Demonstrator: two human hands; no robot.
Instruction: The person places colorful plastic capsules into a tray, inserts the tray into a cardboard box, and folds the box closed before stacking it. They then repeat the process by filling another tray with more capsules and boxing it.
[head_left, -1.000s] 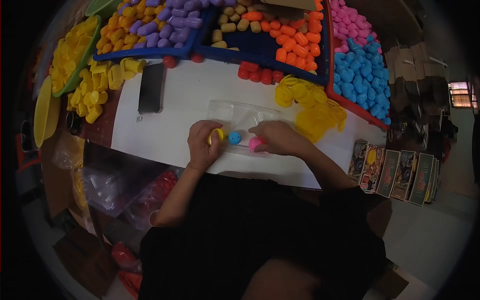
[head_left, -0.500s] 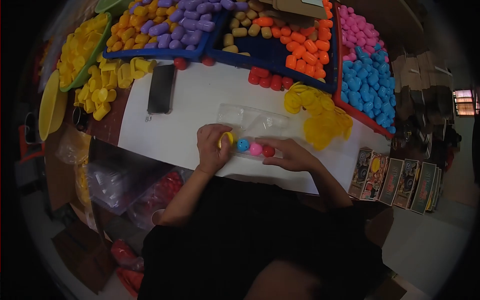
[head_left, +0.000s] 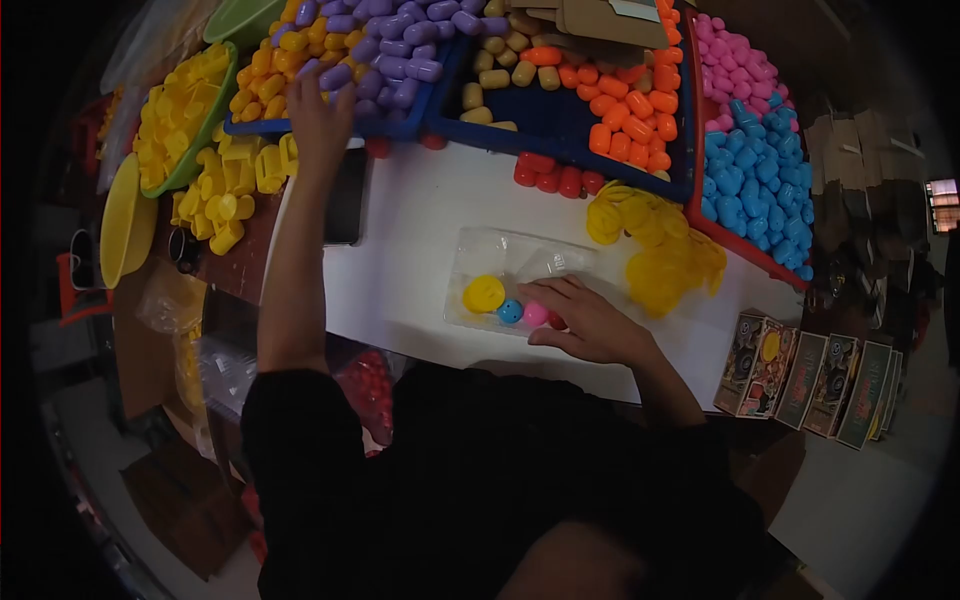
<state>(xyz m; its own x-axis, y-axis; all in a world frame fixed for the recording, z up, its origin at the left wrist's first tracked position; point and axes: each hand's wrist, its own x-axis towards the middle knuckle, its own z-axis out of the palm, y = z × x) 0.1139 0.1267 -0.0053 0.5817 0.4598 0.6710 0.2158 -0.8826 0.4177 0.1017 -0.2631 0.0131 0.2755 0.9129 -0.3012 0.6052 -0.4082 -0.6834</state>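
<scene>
My left hand (head_left: pixel 320 120) reaches over the front of the blue tray with yellow-orange capsules (head_left: pixel 265 85) and purple capsules (head_left: pixel 405 60); its fingers are apart, and nothing shows in them. My right hand (head_left: pixel 585 322) rests with spread fingers at the right part of a clear plastic tray (head_left: pixel 470 258) on the white table. In that clear tray, a yellow round piece (head_left: pixel 484 294), a blue ball (head_left: pixel 510 310) and a pink ball (head_left: pixel 536 313) lie in a row. A red ball (head_left: pixel 557 321) is partly hidden under my right hand.
A dark phone (head_left: pixel 345 205) lies below my left forearm. Yellow discs (head_left: pixel 670 260) and red capsules (head_left: pixel 548 180) lie beyond the clear tray. Another blue tray (head_left: pixel 540 135) holds orange and tan capsules; a red tray (head_left: pixel 745 240) holds blue and pink ones. Boxes (head_left: pixel 805 380) stand at the right.
My left hand has let go of the yellow round piece and moved up and left to the blue tray. The yellow piece now lies in the clear tray. The whole view has shifted slightly.
</scene>
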